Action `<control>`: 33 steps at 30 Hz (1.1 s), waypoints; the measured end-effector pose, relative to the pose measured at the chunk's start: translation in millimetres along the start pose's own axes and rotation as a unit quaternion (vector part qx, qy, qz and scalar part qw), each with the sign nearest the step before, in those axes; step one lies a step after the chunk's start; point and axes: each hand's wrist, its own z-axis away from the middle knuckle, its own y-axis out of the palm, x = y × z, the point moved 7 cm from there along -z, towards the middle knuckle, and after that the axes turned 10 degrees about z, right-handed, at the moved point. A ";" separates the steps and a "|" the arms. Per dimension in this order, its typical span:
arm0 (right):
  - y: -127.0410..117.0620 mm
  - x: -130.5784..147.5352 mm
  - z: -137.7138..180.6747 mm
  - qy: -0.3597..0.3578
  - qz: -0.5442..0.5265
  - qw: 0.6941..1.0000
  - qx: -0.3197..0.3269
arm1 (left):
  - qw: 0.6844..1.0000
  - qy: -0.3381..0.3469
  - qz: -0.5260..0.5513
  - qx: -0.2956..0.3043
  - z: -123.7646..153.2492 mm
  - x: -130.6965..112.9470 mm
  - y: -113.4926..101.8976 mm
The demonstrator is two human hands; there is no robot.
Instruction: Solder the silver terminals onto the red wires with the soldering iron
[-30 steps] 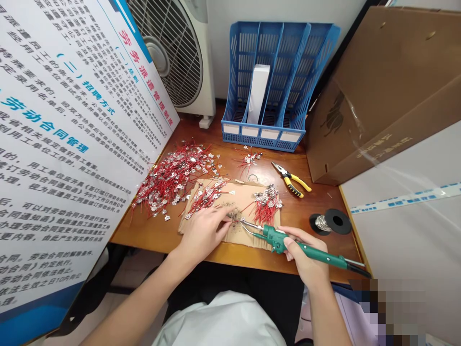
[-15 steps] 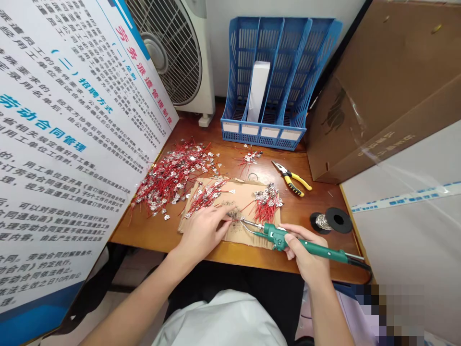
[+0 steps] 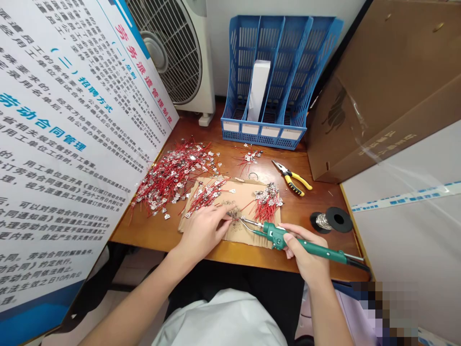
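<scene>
My left hand (image 3: 203, 226) rests over the cardboard pad (image 3: 236, 187), thumb and forefinger pinched on a thin red wire (image 3: 235, 220). The wire's end and any metal piece on it are too small to make out. In my right hand (image 3: 306, 252) is a green soldering iron (image 3: 275, 235) with a solder feed tube. Its tip points left, close to my left fingertips, over a dark scorched patch of the cardboard. Left of the patch lies a bunch of red wires with metal tabs (image 3: 209, 194); to the right sits another bunch (image 3: 267, 202).
A large heap of red wires with tabs (image 3: 176, 173) covers the table's left side. Yellow-black pliers (image 3: 292, 178) and a solder spool (image 3: 331, 220) lie at right. Behind are a blue file rack (image 3: 264, 137), a fan (image 3: 173, 53) and a brown carton (image 3: 382, 96). Printed panels (image 3: 72, 144) border the left.
</scene>
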 end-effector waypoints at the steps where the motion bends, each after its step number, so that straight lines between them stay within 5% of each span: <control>1: -0.3 0.4 0.4 0.000 0.005 1.000 -0.001 | 1.000 0.000 0.001 -0.001 0.0 0.0 0.1; 33: -1.2 4.4 0.9 -0.033 0.036 0.999 0.001 | 1.000 0.007 -0.012 0.006 1.9 4.1 2.5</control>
